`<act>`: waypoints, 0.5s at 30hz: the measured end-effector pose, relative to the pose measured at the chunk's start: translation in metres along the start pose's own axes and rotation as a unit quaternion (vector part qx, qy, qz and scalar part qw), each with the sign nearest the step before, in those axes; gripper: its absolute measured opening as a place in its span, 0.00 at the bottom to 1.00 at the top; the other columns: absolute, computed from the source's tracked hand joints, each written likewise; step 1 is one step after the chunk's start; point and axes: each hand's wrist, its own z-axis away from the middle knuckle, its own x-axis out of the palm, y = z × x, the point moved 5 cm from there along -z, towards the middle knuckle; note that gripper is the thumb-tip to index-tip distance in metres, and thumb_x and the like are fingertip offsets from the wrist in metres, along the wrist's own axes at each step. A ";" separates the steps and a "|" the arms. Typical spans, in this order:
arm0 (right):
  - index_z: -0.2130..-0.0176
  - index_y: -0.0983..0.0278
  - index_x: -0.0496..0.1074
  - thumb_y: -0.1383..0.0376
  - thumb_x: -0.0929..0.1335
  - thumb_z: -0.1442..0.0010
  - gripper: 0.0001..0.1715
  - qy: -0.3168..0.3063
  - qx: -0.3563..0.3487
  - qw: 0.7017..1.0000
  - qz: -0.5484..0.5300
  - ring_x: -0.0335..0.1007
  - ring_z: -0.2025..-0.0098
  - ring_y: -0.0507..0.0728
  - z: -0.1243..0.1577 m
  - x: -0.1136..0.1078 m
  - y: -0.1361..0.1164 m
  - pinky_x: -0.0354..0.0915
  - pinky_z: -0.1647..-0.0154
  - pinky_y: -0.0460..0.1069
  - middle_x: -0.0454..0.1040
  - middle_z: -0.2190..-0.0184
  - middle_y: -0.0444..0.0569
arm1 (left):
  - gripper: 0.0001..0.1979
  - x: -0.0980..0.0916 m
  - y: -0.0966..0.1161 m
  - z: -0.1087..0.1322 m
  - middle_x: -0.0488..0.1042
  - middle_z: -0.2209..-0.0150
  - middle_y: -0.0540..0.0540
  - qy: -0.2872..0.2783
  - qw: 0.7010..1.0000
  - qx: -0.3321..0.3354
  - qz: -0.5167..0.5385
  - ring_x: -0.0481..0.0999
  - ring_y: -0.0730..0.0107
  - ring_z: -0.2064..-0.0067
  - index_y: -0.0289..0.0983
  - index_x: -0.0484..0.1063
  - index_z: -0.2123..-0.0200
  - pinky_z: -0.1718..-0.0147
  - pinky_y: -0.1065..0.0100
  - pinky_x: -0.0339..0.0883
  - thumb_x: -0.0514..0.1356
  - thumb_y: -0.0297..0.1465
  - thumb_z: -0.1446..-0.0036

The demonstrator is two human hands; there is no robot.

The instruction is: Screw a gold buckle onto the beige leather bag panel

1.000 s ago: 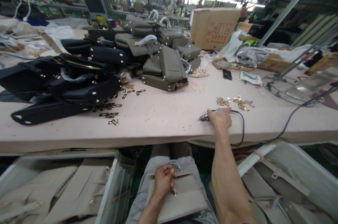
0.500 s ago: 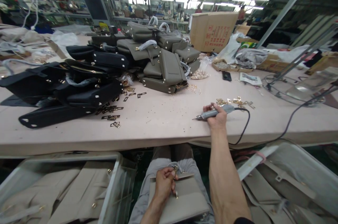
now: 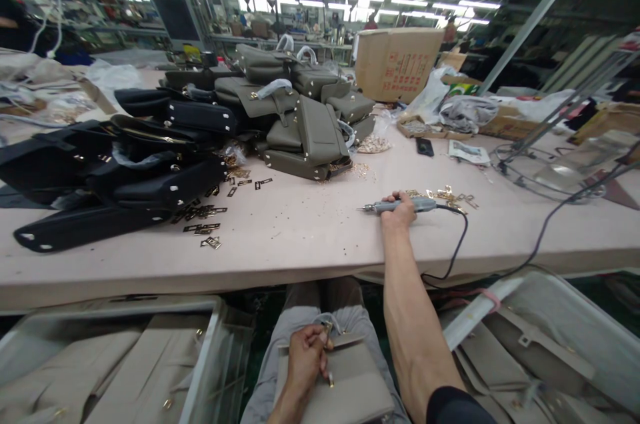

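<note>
A grey electric screwdriver [image 3: 423, 204] is in my right hand [image 3: 399, 211], low over the table, its tip pointing left. Its dark cable trails off to the right. On my lap lies a beige bag [image 3: 350, 377]. My left hand [image 3: 309, 352] is closed at the bag's top edge, pinching a small metal piece whose exact shape I cannot make out. Gold metal plates [image 3: 450, 196] are scattered just beyond my right hand. More metal plates [image 3: 205, 212] lie beside the black bags.
Black bags [image 3: 150, 191] and olive-grey bags [image 3: 320, 131] are piled on the table [image 3: 300, 257]. A cardboard box [image 3: 395, 64] stands behind. Bins of beige bags flank my legs, left [image 3: 213, 344] and right [image 3: 475, 317]. A wire stand [image 3: 545, 174] is at right.
My right hand has moved slightly left and up with the screwdriver, which now lies more level. My left hand remains at the bag's top edge. The whole view has shifted a little.
</note>
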 end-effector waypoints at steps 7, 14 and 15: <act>0.68 0.62 0.63 0.74 0.69 0.46 0.11 0.035 -0.040 0.998 0.014 0.63 0.80 0.48 0.001 0.001 0.008 0.67 0.83 0.43 0.70 0.74 0.40 | 0.26 0.000 0.001 -0.001 0.77 0.76 0.46 0.000 1.000 -0.002 0.007 0.60 0.80 0.88 0.32 0.75 0.69 0.93 0.75 0.59 0.73 0.50 0.56; 0.67 0.62 0.62 0.73 0.69 0.44 0.11 0.036 -0.041 0.998 0.027 0.63 0.80 0.48 -0.001 0.002 0.011 0.66 0.83 0.43 0.70 0.74 0.40 | 0.28 -0.002 0.000 -0.001 0.77 0.75 0.45 -0.005 1.000 -0.009 0.011 0.59 0.81 0.88 0.31 0.75 0.68 0.92 0.74 0.59 0.74 0.51 0.57; 0.67 0.62 0.62 0.73 0.69 0.44 0.11 0.031 -0.039 0.998 0.029 0.63 0.80 0.47 -0.001 0.002 0.011 0.66 0.82 0.42 0.70 0.73 0.40 | 0.29 -0.002 0.000 -0.001 0.77 0.75 0.45 -0.005 1.000 -0.011 0.011 0.59 0.81 0.88 0.31 0.75 0.67 0.92 0.74 0.59 0.74 0.51 0.57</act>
